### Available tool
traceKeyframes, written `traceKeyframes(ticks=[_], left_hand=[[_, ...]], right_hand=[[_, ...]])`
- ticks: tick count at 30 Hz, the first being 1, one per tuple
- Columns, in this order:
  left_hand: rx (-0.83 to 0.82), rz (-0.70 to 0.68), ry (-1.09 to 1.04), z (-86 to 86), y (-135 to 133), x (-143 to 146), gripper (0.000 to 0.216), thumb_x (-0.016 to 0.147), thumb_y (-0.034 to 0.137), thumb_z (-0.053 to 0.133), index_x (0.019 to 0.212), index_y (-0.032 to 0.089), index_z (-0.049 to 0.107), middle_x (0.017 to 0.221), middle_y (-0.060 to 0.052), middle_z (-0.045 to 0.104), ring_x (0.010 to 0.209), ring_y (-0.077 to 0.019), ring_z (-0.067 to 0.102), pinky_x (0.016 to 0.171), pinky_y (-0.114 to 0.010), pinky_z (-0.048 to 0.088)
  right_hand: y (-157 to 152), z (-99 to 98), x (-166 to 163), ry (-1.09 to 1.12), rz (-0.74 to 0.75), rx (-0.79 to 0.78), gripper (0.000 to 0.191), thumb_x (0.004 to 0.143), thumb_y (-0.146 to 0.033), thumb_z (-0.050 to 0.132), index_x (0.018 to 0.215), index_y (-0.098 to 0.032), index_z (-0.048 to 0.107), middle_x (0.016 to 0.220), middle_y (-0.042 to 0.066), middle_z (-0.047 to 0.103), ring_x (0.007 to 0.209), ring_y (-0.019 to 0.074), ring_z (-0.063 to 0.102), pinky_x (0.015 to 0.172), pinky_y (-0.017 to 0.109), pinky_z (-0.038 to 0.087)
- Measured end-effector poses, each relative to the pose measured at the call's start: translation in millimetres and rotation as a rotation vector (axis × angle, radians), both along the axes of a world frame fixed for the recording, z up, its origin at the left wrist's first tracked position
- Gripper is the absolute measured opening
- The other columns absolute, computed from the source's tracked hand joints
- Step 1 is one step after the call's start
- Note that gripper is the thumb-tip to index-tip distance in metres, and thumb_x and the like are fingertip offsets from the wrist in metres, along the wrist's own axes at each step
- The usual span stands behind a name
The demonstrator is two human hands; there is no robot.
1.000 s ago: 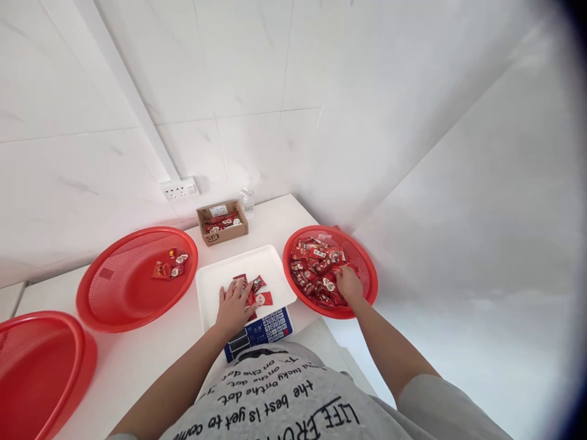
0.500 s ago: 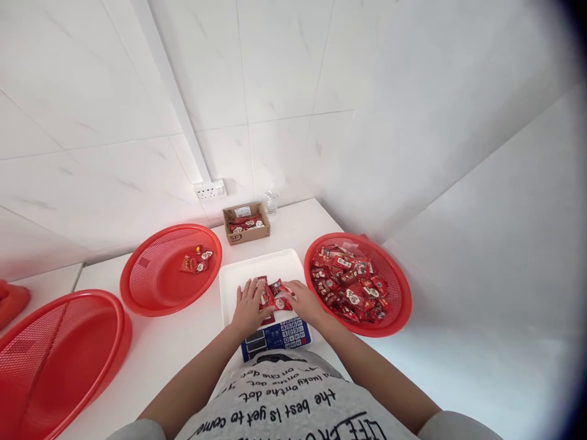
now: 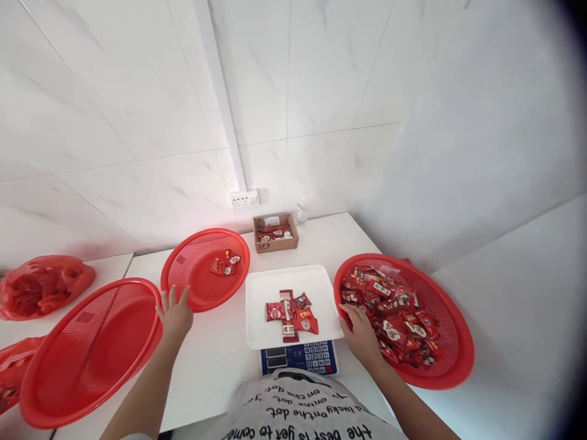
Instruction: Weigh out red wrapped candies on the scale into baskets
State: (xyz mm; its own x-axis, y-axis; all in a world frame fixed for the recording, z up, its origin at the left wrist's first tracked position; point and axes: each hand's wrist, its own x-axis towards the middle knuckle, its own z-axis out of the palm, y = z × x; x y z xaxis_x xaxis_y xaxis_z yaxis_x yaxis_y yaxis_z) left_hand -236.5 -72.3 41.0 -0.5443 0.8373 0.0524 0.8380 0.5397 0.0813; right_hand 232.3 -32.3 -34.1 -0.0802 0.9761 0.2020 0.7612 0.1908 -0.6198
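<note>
My left hand [image 3: 175, 315] is open with fingers spread, beside the rims of two red mesh baskets: a bare one [image 3: 41, 421] and one [image 3: 167, 263] with a few candy packets [image 3: 225, 264] inside. My right hand [image 3: 362, 336] is at the near-left rim of a third red basket [image 3: 465, 366], heaped with red snack packets [image 3: 392, 330]. Its fingers reach over that rim and nothing shows in them. Between my hands, a scale's white tray [image 3: 257, 293] bears several red packets [image 3: 305, 319], one long packet [image 3: 287, 315] lying upright among them.
The scale's blue keypad [image 3: 300, 359] faces me below the tray. Behind it stand a cardboard box [image 3: 277, 245] of red packets and a clear cup [image 3: 301, 215]. Red plastic bags [image 3: 46, 284] lie at far left. A wall socket [image 3: 244, 198] is above the white table [image 3: 202, 379].
Both hands have left the packets on the scale tray, which now lie uncovered. My left hand moved left towards the baskets, my right hand to the full basket. The view shifted left.
</note>
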Motion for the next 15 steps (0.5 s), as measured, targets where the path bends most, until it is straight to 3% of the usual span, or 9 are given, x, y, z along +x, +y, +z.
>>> traceKeyframes(ticks=[3,6,8,10,12,15], left_hand=[[-0.192,0.067,-0.129,5.3,-16.5,-39.8,0.059,0.077,0.008,0.034,0.134,0.022,0.042,0.15,-0.017,0.015,0.126,-0.0396,0.036,0.087,-0.054,0.043],[-0.285,0.07,-0.25,5.1,-26.1,-63.1,0.065,0.075,0.012,0.04,0.139,0.022,0.033,0.147,-0.023,0.019,0.098,-0.0342,0.061,0.069,-0.044,0.052],[-0.298,0.082,-0.292,4.4,-27.2,-70.6,0.068,0.074,0.019,0.046,0.14,0.019,0.03,0.131,-0.025,0.044,0.085,-0.031,0.065,0.065,-0.041,0.052],[-0.302,0.105,-0.346,3.9,-26.1,-73.5,0.072,0.072,0.023,0.051,0.14,0.015,0.027,0.094,-0.016,0.065,0.072,-0.0282,0.065,0.057,-0.037,0.052],[-0.282,0.15,-0.399,3.5,-25.6,-73.8,0.074,0.07,0.023,0.053,0.139,0.012,0.028,0.062,-0.005,0.062,0.056,-0.0255,0.063,0.047,-0.034,0.05],[-0.117,0.202,-0.402,3.4,-30.0,-72.1,0.068,0.072,0.023,0.052,0.135,0.01,0.032,0.05,0.001,0.054,0.041,-0.0207,0.056,0.041,-0.032,0.048]], right_hand=[[0.7,-3.4,-0.4,0.027,0.0,-0.026,0.032,0.084,-0.035,0.04,0.108,-0.022,0.056,0.112,0.011,0.059,0.107,0.024,0.052,0.096,0.044,0.04],[1.4,-3.1,-1.0,0.045,-0.004,-0.059,0.033,0.084,-0.036,0.04,0.108,-0.02,0.056,0.112,0.011,0.059,0.107,0.0236,0.052,0.096,0.043,0.04],[1.3,-2.5,-0.9,0.054,-0.004,-0.073,0.033,0.083,-0.036,0.041,0.108,-0.019,0.056,0.112,0.012,0.059,0.107,0.0233,0.052,0.096,0.042,0.041],[1.0,-1.9,-0.6,0.06,-0.005,-0.074,0.033,0.083,-0.036,0.041,0.108,-0.019,0.056,0.111,0.012,0.059,0.106,0.0231,0.053,0.096,0.042,0.041],[0.9,-1.6,-0.5,0.066,-0.006,-0.067,0.033,0.083,-0.036,0.041,0.108,-0.019,0.056,0.111,0.012,0.059,0.106,0.0232,0.053,0.096,0.042,0.041],[0.9,-1.2,-0.4,0.075,-0.008,-0.068,0.033,0.083,-0.036,0.041,0.107,-0.019,0.057,0.111,0.012,0.06,0.106,0.0234,0.053,0.096,0.042,0.041]])
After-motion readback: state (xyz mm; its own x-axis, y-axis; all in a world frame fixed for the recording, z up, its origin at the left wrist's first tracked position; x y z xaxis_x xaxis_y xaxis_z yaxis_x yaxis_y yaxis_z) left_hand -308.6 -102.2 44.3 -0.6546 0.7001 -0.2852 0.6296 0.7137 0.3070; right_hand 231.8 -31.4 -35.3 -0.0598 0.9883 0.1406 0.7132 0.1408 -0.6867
